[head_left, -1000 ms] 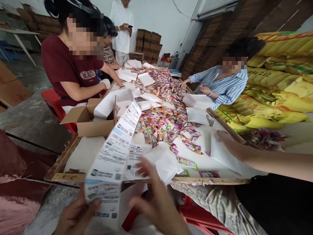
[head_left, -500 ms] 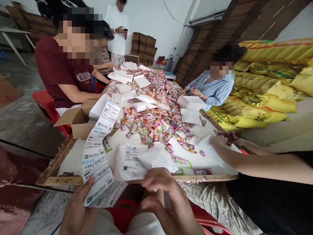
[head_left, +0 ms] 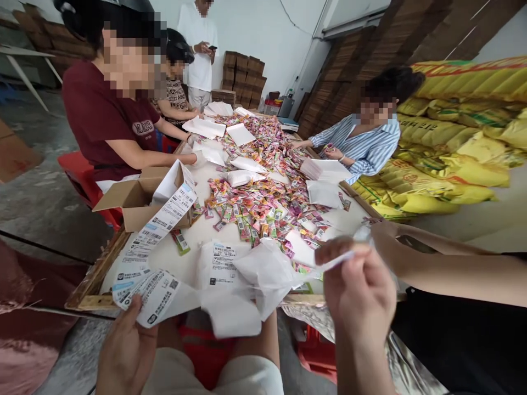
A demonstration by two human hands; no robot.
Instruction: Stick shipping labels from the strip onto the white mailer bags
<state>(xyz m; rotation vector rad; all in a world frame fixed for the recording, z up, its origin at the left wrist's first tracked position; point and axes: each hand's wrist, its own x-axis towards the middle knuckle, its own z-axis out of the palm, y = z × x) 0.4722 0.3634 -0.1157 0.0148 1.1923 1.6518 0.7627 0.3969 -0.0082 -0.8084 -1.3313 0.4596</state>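
Yellow sacks [head_left: 448, 131] are piled well right of the open cardboard box [head_left: 138, 219] on the bench [head_left: 97, 301]; printed sachets [head_left: 263, 206] spread to its right. A shipping-label strip [head_left: 155, 225] curves down past the box to the left hand [head_left: 125, 348], fingers closed on it. Right of the box, the right hand's [head_left: 362, 299] fingers pinch a white slip [head_left: 336, 260], seen nearly edge-on.
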